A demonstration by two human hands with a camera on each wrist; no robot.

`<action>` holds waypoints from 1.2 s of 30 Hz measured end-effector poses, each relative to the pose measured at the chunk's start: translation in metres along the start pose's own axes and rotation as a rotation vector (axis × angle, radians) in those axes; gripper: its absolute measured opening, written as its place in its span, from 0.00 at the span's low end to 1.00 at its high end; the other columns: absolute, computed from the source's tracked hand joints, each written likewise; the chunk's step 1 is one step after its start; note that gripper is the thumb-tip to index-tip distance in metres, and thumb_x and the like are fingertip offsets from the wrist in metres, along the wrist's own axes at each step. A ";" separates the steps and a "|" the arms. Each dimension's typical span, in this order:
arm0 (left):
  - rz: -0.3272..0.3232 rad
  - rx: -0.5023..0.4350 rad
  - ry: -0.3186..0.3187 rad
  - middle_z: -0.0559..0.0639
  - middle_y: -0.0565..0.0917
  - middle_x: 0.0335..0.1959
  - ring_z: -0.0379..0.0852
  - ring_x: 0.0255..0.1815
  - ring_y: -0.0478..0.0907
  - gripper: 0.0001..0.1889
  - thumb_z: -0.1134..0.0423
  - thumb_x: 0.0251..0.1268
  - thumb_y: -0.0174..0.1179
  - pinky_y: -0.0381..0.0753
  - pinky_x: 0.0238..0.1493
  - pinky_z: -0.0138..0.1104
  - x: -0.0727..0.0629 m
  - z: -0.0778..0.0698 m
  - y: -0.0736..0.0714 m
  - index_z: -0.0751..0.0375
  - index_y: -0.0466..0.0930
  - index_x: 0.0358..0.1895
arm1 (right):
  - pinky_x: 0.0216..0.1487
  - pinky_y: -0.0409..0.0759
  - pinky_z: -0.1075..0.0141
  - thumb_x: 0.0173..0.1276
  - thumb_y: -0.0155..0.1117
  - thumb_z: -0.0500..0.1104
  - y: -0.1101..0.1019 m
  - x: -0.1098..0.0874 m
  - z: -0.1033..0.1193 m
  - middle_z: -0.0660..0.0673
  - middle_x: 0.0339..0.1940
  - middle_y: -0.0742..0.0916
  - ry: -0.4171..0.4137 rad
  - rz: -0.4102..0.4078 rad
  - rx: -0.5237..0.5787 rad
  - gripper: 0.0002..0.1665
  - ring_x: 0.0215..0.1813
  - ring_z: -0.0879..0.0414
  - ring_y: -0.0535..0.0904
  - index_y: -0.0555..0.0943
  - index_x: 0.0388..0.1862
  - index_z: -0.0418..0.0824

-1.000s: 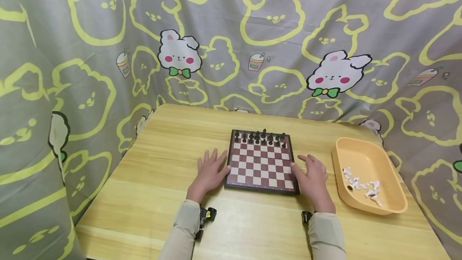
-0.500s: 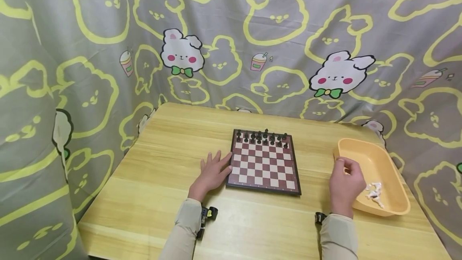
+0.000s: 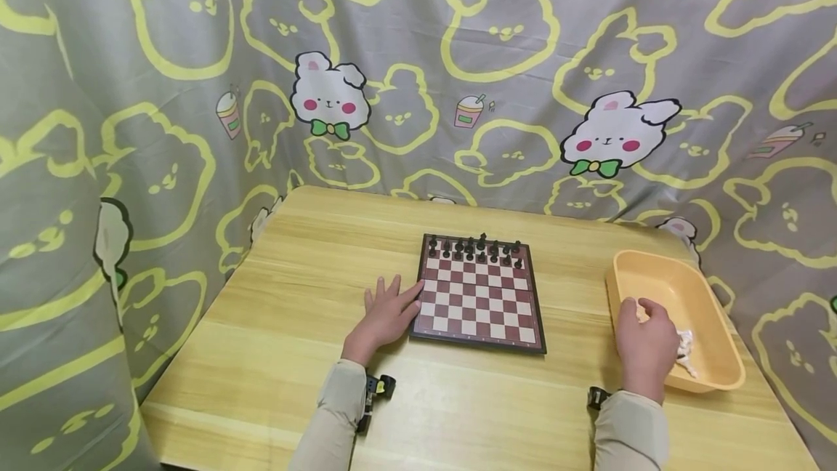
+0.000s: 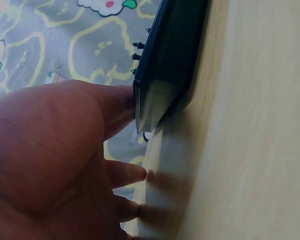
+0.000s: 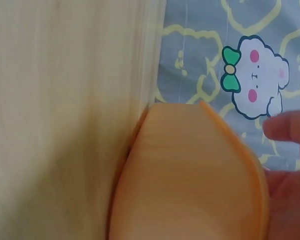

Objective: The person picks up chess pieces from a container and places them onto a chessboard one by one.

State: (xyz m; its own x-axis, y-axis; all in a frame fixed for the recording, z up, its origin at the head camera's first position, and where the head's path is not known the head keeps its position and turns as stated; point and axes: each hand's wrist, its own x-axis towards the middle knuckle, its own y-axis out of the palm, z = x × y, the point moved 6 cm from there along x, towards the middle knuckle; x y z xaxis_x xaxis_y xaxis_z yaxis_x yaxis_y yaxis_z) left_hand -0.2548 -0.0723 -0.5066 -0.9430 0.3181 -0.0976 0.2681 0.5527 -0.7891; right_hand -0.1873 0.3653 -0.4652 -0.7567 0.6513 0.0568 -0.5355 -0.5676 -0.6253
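Note:
A magnetic-style chessboard (image 3: 475, 300) lies on the table, with rows of black chess pieces (image 3: 482, 256) standing along its far side. My left hand (image 3: 382, 317) rests by the board's left edge, fingers spread and thumb side touching it. In the left wrist view the thumb side meets the dark board edge (image 4: 164, 55). Over the yellow-orange tray (image 3: 702, 304), my right hand (image 3: 647, 351) has loosely bent fingers; thumb and index finger stand apart. White chess pieces (image 3: 685, 347) lie in the tray, partly covered by that hand. The right wrist view shows no piece in the fingers.
The wooden table (image 3: 314, 253) reaches back to a grey curtain (image 3: 405, 35) with yellow outlines and rabbit faces. The tray's raised wall (image 5: 189, 170) stands close beside the right hand. Both wrists carry small black cameras.
My right hand has left the board's right edge and moved right, over the tray, now a little farther in than half a second ago. The left hand stays by the board.

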 end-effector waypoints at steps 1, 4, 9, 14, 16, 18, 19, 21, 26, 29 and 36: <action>0.000 0.003 0.003 0.70 0.50 0.82 0.78 0.81 0.32 0.26 0.49 0.85 0.44 0.27 0.74 0.70 0.000 0.000 0.000 0.43 0.64 0.81 | 0.65 0.63 0.33 0.79 0.41 0.58 0.001 0.001 0.001 0.22 0.69 0.75 0.000 0.031 -0.034 0.40 0.67 0.20 0.65 0.70 0.74 0.30; -0.002 0.010 0.013 0.70 0.50 0.82 0.78 0.81 0.32 0.26 0.50 0.85 0.44 0.27 0.74 0.71 0.000 -0.001 0.000 0.43 0.65 0.80 | 0.64 0.63 0.31 0.79 0.39 0.62 0.005 0.003 0.001 0.19 0.70 0.72 0.010 0.099 -0.118 0.44 0.67 0.16 0.62 0.66 0.78 0.30; -0.002 0.007 0.014 0.70 0.51 0.82 0.78 0.81 0.32 0.26 0.49 0.85 0.43 0.28 0.74 0.71 0.000 0.001 0.001 0.43 0.65 0.80 | 0.61 0.63 0.29 0.79 0.36 0.65 0.008 0.005 0.001 0.18 0.71 0.69 0.018 0.211 -0.239 0.47 0.67 0.15 0.61 0.61 0.79 0.29; -0.010 0.000 0.024 0.70 0.52 0.82 0.79 0.80 0.33 0.25 0.50 0.85 0.43 0.28 0.74 0.71 0.001 0.000 0.001 0.44 0.65 0.80 | 0.58 0.65 0.28 0.78 0.34 0.67 0.009 0.004 0.002 0.20 0.72 0.69 0.025 0.277 -0.295 0.49 0.67 0.15 0.60 0.61 0.80 0.31; -0.010 0.001 0.027 0.70 0.52 0.82 0.79 0.80 0.34 0.25 0.51 0.85 0.43 0.29 0.74 0.72 0.001 0.000 0.002 0.45 0.65 0.80 | 0.56 0.65 0.28 0.78 0.33 0.69 0.010 0.003 0.002 0.21 0.73 0.69 0.035 0.299 -0.308 0.50 0.67 0.15 0.59 0.60 0.80 0.32; -0.008 0.005 0.024 0.70 0.52 0.82 0.79 0.80 0.34 0.25 0.51 0.85 0.43 0.29 0.74 0.71 0.001 0.000 0.001 0.44 0.65 0.80 | 0.55 0.66 0.27 0.78 0.32 0.71 0.012 0.002 0.001 0.22 0.73 0.69 0.045 0.319 -0.314 0.51 0.68 0.15 0.58 0.58 0.81 0.33; -0.008 0.007 0.022 0.70 0.52 0.82 0.79 0.80 0.34 0.25 0.50 0.85 0.43 0.29 0.74 0.71 0.001 0.000 0.001 0.44 0.65 0.80 | 0.55 0.66 0.26 0.77 0.32 0.72 0.013 0.002 0.001 0.22 0.73 0.69 0.047 0.326 -0.316 0.52 0.68 0.15 0.57 0.57 0.82 0.33; -0.010 0.008 0.020 0.70 0.52 0.82 0.79 0.80 0.34 0.25 0.51 0.85 0.44 0.29 0.74 0.71 0.000 -0.001 0.000 0.44 0.65 0.80 | 0.54 0.66 0.26 0.77 0.32 0.72 0.014 0.001 0.000 0.21 0.73 0.69 0.047 0.333 -0.318 0.53 0.68 0.14 0.56 0.56 0.82 0.33; -0.012 0.005 0.020 0.71 0.53 0.82 0.79 0.80 0.34 0.25 0.51 0.85 0.44 0.29 0.74 0.71 -0.002 -0.002 -0.002 0.45 0.66 0.80 | 0.53 0.68 0.27 0.77 0.32 0.73 0.016 0.001 0.000 0.21 0.71 0.69 0.041 0.340 -0.318 0.54 0.67 0.14 0.58 0.54 0.82 0.31; -0.011 0.007 0.019 0.71 0.53 0.82 0.79 0.80 0.34 0.25 0.51 0.85 0.44 0.29 0.74 0.71 -0.001 -0.001 -0.001 0.45 0.66 0.80 | 0.53 0.68 0.28 0.77 0.32 0.73 0.016 0.001 0.000 0.22 0.71 0.71 0.032 0.350 -0.323 0.54 0.66 0.15 0.61 0.55 0.82 0.30; -0.016 0.005 0.023 0.71 0.54 0.81 0.80 0.80 0.35 0.25 0.51 0.85 0.44 0.30 0.74 0.72 0.000 0.000 0.000 0.45 0.66 0.80 | 0.52 0.71 0.30 0.78 0.35 0.71 0.014 0.002 0.002 0.22 0.69 0.72 0.016 0.354 -0.322 0.52 0.64 0.18 0.66 0.58 0.80 0.30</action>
State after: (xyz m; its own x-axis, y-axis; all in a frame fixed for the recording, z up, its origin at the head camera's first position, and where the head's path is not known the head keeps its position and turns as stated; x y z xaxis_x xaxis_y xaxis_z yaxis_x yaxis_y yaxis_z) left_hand -0.2551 -0.0728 -0.5065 -0.9426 0.3264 -0.0709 0.2517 0.5543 -0.7933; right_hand -0.1968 0.3577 -0.4723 -0.8645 0.4549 -0.2138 -0.1002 -0.5727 -0.8136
